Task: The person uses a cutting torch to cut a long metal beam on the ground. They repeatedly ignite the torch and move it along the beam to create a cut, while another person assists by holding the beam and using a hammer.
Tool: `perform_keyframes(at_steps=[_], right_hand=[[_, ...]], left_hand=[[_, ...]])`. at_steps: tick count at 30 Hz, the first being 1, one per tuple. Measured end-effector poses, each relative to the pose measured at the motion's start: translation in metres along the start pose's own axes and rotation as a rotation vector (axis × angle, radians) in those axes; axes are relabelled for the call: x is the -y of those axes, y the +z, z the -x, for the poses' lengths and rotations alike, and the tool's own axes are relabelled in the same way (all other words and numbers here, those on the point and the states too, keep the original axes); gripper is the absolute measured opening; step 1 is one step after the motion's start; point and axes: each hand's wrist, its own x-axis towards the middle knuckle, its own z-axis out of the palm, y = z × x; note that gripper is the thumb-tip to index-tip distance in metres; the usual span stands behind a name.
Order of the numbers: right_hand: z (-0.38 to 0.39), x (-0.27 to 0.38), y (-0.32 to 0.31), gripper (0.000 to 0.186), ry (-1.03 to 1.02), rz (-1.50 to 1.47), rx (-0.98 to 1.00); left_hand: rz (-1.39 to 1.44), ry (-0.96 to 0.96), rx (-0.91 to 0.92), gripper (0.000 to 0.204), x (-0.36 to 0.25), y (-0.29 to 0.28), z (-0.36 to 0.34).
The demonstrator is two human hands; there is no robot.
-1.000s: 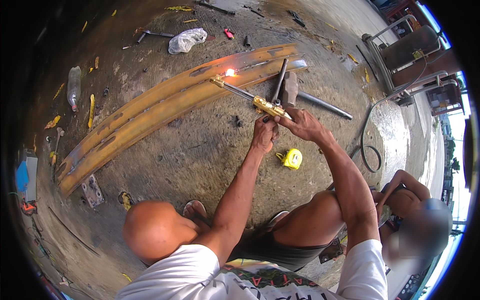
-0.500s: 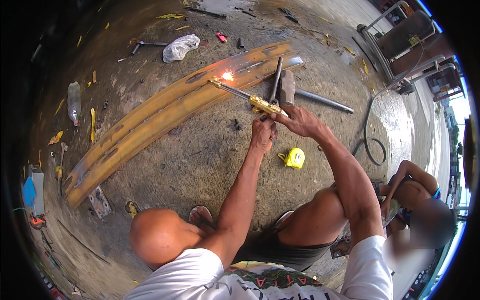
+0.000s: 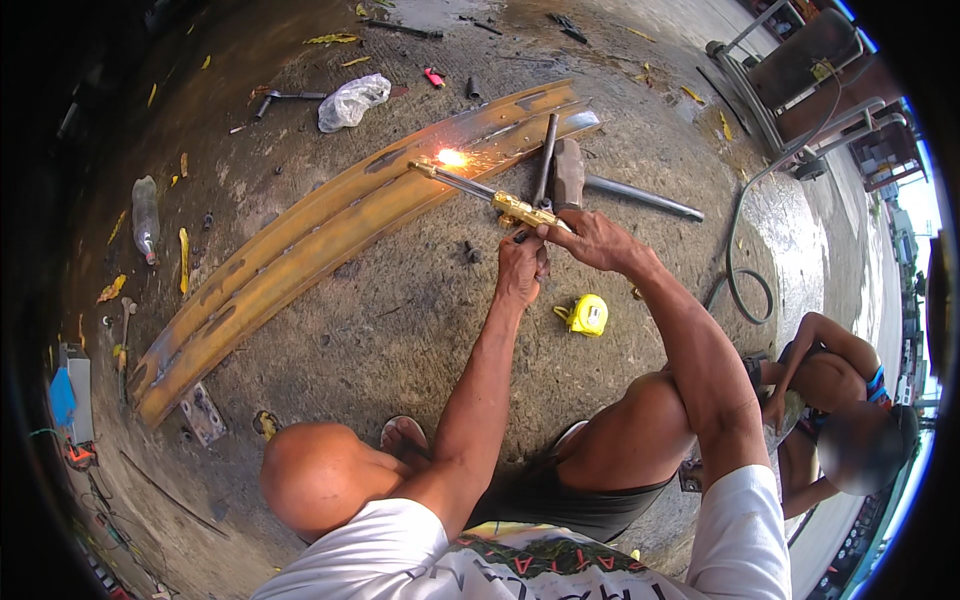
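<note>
My right hand (image 3: 598, 243) is closed around the rear of a brass-bodied cutting torch (image 3: 518, 209). Beneath the same end, my left hand (image 3: 522, 268) is curled shut against the torch, its grip partly hidden. Long thin tubes lead from the torch to its tip, which rests low over rusty curved steel leaf-spring-like strips (image 3: 330, 230). Bright orange light and sparks (image 3: 452, 158) burst from the steel beside the tip. A sledgehammer (image 3: 569, 175) lies just beyond my right hand, with a dark metal bar (image 3: 547, 160) alongside its head.
A yellow tape measure (image 3: 588, 314) sits on the concrete right of my left forearm. A hose (image 3: 735, 250) loops at right, near a wheeled cylinder cart (image 3: 800, 70). Another person (image 3: 825, 350) crouches at lower right. A plastic bag (image 3: 354, 102) and bottle (image 3: 146, 218) lie left.
The glow is larger and more sparks spray to the right. The view has shifted slightly; both hands keep their hold on the torch. The crouching person's head and arms have moved.
</note>
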Motion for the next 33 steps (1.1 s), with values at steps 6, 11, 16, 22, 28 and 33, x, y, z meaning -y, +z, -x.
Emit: perform_keyframes(at_steps=[6, 11, 16, 22, 28, 33], right_hand=[[-0.001, -0.004, 0.002, 0.084, -0.001, -0.019, -0.017], [-0.004, -0.002, 0.001, 0.086, 0.032, -0.002, 0.016], [-0.012, -0.016, 0.009, 0.083, -0.089, -0.058, -0.071], [-0.011, -0.014, 0.004, 0.074, 0.187, -0.505, 0.131], [-0.014, -0.006, 0.0, 0.077, 0.266, -0.535, 0.157], [-0.011, -0.001, -0.002, 0.074, 0.245, -0.528, 0.135]], left_hand=[[-0.009, 0.003, -0.01, 0.016, -0.001, 0.003, 0.0], [-0.021, 0.001, -0.019, 0.016, -0.002, 0.002, -0.001], [-0.076, -0.004, -0.049, 0.017, -0.006, 0.005, -0.002], [-0.145, 0.006, -0.107, 0.023, -0.017, 0.021, -0.001], [-0.168, 0.023, -0.131, 0.03, -0.025, 0.025, -0.002], [-0.189, 0.02, -0.154, 0.029, -0.021, 0.021, -0.009]])
